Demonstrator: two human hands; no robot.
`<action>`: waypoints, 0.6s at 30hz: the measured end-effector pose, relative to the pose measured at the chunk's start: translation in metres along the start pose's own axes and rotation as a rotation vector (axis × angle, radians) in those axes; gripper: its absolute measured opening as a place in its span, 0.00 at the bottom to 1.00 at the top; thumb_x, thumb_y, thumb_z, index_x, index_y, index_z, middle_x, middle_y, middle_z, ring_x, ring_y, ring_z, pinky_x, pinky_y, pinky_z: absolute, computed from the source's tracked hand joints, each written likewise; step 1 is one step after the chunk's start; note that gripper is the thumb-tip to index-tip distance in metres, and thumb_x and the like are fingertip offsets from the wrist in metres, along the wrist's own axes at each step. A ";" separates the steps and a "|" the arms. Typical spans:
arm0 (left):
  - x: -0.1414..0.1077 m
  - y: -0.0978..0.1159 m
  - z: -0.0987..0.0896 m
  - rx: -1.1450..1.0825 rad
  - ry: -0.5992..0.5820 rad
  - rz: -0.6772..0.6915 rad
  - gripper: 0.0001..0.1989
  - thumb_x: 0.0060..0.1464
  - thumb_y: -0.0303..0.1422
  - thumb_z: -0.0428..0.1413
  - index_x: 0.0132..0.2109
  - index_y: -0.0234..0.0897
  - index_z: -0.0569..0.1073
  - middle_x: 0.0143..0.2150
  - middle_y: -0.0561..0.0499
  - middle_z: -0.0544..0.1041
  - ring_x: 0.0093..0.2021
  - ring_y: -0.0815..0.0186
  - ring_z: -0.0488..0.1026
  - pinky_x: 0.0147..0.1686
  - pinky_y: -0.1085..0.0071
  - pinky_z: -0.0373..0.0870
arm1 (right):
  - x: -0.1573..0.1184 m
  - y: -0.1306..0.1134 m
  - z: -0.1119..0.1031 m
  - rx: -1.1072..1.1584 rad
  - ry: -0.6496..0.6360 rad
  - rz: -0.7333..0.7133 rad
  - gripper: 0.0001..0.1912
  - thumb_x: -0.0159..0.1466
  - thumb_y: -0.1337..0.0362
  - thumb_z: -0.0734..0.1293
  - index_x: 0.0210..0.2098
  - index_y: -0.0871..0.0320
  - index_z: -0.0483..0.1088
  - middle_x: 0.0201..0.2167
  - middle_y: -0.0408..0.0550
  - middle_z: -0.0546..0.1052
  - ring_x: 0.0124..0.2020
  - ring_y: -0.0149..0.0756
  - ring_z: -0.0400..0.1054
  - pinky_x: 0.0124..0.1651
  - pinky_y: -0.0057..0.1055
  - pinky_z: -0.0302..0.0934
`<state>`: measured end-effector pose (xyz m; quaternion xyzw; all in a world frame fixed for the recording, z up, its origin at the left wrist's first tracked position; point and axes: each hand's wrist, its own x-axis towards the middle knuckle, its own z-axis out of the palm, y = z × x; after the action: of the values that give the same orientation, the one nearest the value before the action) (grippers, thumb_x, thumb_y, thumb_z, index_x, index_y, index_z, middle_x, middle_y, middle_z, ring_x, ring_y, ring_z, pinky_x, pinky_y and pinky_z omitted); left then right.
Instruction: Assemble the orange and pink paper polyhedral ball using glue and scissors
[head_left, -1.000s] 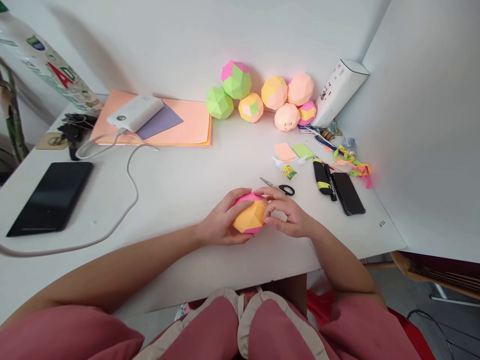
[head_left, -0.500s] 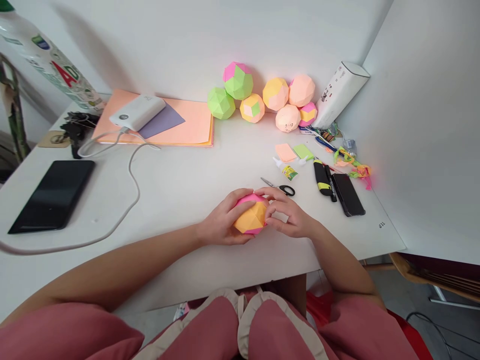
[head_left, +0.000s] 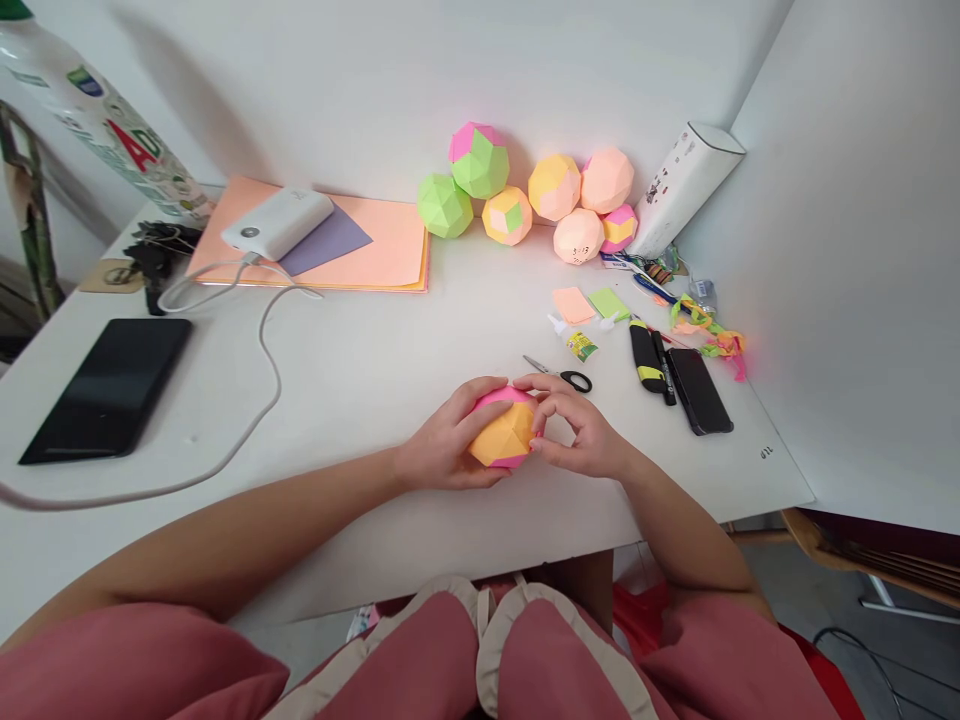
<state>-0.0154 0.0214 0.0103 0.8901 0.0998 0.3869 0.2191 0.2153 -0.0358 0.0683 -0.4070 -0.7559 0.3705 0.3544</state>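
Note:
Just above the near part of the desk is a faceted paper ball (head_left: 504, 436) with orange and pink faces. My left hand (head_left: 452, 440) is wrapped round its left side, thumb across the top and fingers underneath. At the ball's right side my right hand (head_left: 574, 430) is curled, its fingertips pinching and touching the paper edge there. Right behind the hands lie small scissors (head_left: 571, 380) with black handles. Beyond them are a small glue bottle (head_left: 577, 340), peach paper squares (head_left: 572, 305) and green paper squares (head_left: 608, 303).
Several finished paper balls (head_left: 480, 165) are stacked against the wall. On the right lie a highlighter (head_left: 646, 355), a black marker (head_left: 663, 368), a phone (head_left: 699, 391) and paper scraps (head_left: 705, 325). To the left are a power bank (head_left: 277, 224), its cable (head_left: 279, 375) and a tablet (head_left: 109, 390).
My right thumb and forefinger have drawn closer together at the ball's right edge. The left hand keeps its hold, and the view has shifted very slightly.

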 end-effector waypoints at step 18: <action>-0.002 -0.001 0.000 -0.125 0.032 -0.075 0.43 0.53 0.43 0.64 0.69 0.46 0.50 0.65 0.34 0.56 0.64 0.44 0.61 0.57 0.42 0.69 | -0.001 0.009 0.003 0.193 -0.012 0.077 0.09 0.65 0.56 0.68 0.36 0.55 0.71 0.63 0.52 0.65 0.66 0.42 0.59 0.67 0.49 0.56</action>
<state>-0.0162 0.0219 0.0085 0.8640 0.1119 0.3981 0.2871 0.2161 -0.0338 0.0586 -0.3974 -0.7025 0.4575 0.3731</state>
